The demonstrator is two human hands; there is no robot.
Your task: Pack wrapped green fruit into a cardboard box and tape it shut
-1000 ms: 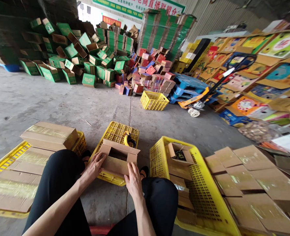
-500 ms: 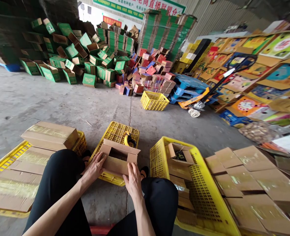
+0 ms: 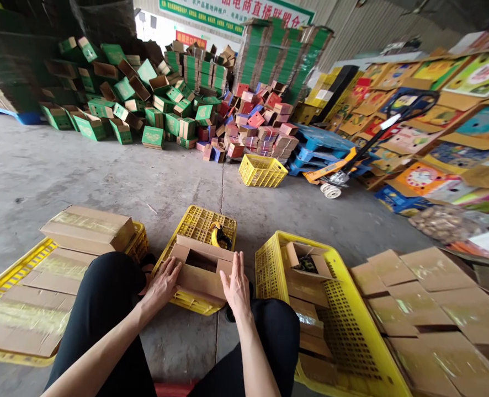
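A small brown cardboard box (image 3: 201, 270) with its top flaps partly open rests on an overturned yellow crate (image 3: 201, 223) in front of my knees. My left hand (image 3: 164, 284) lies against the box's left side, fingers stretched along it. My right hand (image 3: 237, 284) presses flat against the right side, fingers straight and pointing away from me. A yellow tape dispenser (image 3: 219, 237) sits on the crate just behind the box.
A yellow crate (image 3: 352, 336) at my right holds brown boxes, with flat taped cartons (image 3: 426, 309) beyond it. More taped cartons (image 3: 83, 229) lie on yellow crates at my left. Piles of green and red boxes, another yellow crate (image 3: 262, 170) and a pallet jack (image 3: 344, 171) stand farther off.
My right hand moved from the box's near front edge up to its right side and flattened. The left hand shifted slightly along the left side.
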